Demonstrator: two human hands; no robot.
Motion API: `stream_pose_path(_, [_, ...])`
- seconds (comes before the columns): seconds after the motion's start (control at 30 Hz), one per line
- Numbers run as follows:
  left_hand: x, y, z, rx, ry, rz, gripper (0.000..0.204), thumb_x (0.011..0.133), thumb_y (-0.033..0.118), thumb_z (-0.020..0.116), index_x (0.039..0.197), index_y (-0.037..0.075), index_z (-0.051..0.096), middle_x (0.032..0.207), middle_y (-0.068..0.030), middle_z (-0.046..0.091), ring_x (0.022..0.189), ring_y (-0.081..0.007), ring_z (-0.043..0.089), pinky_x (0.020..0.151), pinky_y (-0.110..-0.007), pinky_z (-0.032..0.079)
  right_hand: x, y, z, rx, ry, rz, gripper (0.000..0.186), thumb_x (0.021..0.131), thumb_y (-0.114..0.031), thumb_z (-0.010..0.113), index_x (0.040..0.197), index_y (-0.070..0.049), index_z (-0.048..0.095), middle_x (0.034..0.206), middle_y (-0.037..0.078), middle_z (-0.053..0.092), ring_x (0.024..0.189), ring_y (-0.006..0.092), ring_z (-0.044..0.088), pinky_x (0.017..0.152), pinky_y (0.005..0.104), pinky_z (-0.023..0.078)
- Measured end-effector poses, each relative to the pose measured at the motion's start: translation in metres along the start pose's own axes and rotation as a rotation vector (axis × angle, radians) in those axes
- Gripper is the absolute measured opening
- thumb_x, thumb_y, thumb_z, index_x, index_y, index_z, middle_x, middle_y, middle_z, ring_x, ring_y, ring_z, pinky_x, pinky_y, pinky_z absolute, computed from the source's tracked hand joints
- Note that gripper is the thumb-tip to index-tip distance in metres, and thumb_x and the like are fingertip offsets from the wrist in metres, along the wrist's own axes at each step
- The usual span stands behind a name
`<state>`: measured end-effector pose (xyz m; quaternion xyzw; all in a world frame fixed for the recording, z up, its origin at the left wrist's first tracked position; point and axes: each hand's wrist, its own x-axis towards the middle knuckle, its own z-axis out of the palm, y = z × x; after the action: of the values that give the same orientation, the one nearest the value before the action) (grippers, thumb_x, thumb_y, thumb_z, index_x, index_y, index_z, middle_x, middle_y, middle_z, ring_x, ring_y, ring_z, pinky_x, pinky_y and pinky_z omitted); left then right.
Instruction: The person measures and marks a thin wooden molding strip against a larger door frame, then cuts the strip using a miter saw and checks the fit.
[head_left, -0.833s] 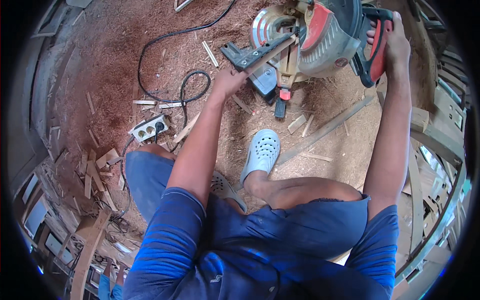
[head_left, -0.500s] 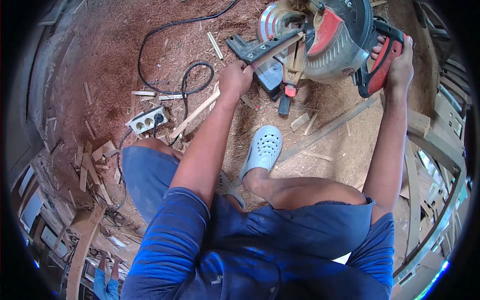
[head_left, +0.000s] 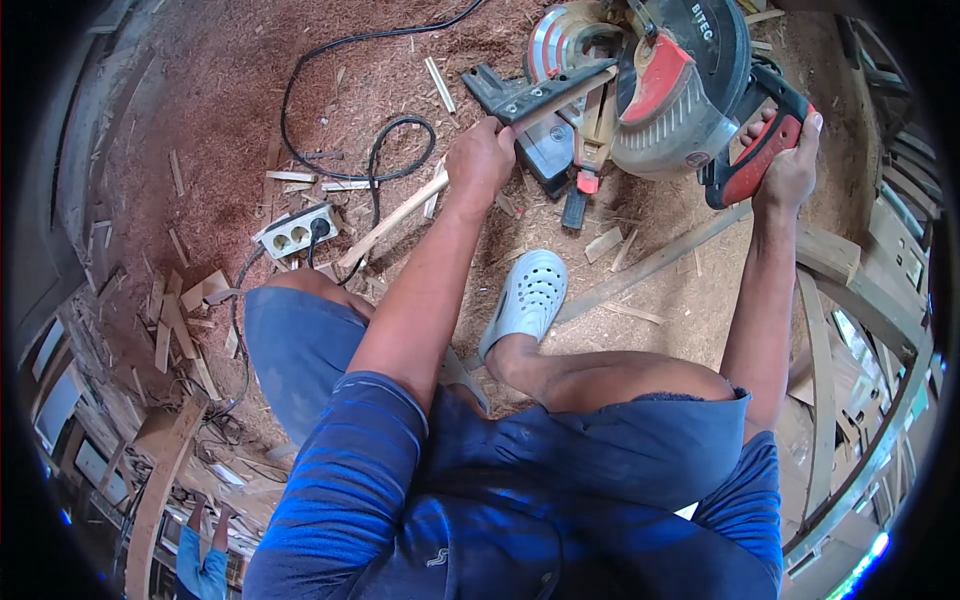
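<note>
My left hand (head_left: 480, 165) is closed around a thin wooden strip (head_left: 395, 222). The strip slants from near my left knee up to the black fence (head_left: 535, 102) of a miter saw, and its far end lies along that fence beside the blade guard. My right hand (head_left: 785, 165) is wrapped round the red and black handle (head_left: 762, 158) of the miter saw (head_left: 660, 120). The saw's grey and red guard hides the blade, so whether it touches the strip I cannot tell. A red-tipped clamp lever (head_left: 586, 183) juts from the saw base toward me.
A white power strip (head_left: 297, 232) with a black plug lies left of the strip, and a looped black cable (head_left: 374, 150) runs over the sawdust. Wood offcuts (head_left: 175, 325) are scattered leftward. My foot in a pale clog (head_left: 532, 295) is near the saw. Another person's legs (head_left: 203, 560) show lower left.
The saw handle and my right hand have come slightly down and toward me. My left hand keeps its hold on the wooden strip; the whole view has shifted a little.
</note>
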<state>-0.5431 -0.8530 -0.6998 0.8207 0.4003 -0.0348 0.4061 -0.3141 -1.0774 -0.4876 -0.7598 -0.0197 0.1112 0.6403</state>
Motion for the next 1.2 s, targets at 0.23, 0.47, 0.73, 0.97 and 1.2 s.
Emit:
stream_pose_path(0.23, [-0.001,-0.004,0.004,0.061,0.028,0.096,0.031,0.105,0.034,0.061,0.108,0.004,0.067,0.093,-0.0263,0.075,0.092,-0.0481,0.072,0.082,-0.059,0.055,0.001,-0.001,0.002,-0.039,0.044,0.018,0.062,0.114,-0.057,0.035,0.111,-0.001,0.062,0.090,0.010,0.065,0.076,0.0209,0.065,0.072,0.0385,0.056])
stream_pose_path(0.47, [-0.002,-0.006,0.002,0.063,0.037,0.080,0.030,0.103,0.036,0.062,0.103,0.007,0.068,0.093,-0.0209,0.075,0.090,-0.0440,0.073,0.081,-0.058,0.055,-0.012,0.027,-0.004,0.013,0.056,-0.001,0.065,0.113,-0.060,0.034,0.110,-0.001,0.061,0.086,0.010,0.064,0.076,0.0226,0.065,0.073,0.0396,0.056])
stream_pose_path(0.73, [-0.002,-0.004,0.002,0.022,0.047,0.093,0.031,0.104,0.037,0.061,0.105,0.007,0.070,0.091,-0.0266,0.074,0.089,-0.0499,0.071,0.080,-0.060,0.055,-0.020,0.040,-0.004,0.061,0.115,-0.068,0.064,0.113,-0.059,0.033,0.110,-0.001,0.061,0.085,0.012,0.066,0.078,0.0249,0.066,0.077,0.0439,0.057])
stream_pose_path(0.97, [-0.002,-0.006,0.006,0.011,0.044,0.066,0.032,0.104,0.038,0.062,0.104,0.008,0.071,0.092,-0.0247,0.075,0.089,-0.0488,0.071,0.081,-0.059,0.055,-0.019,0.039,-0.007,0.016,0.090,-0.046,0.065,0.113,-0.059,0.032,0.109,-0.001,0.061,0.085,0.012,0.066,0.078,0.0252,0.066,0.077,0.0435,0.056])
stream_pose_path(1.2, [-0.005,0.001,-0.001,0.000,0.022,0.068,0.033,0.104,0.039,0.061,0.106,0.009,0.072,0.095,-0.0245,0.075,0.093,-0.0486,0.071,0.081,-0.058,0.054,-0.020,0.037,-0.007,0.034,0.134,-0.043,0.067,0.113,-0.061,0.031,0.108,-0.001,0.061,0.083,0.012,0.065,0.074,0.0254,0.065,0.076,0.0431,0.056])
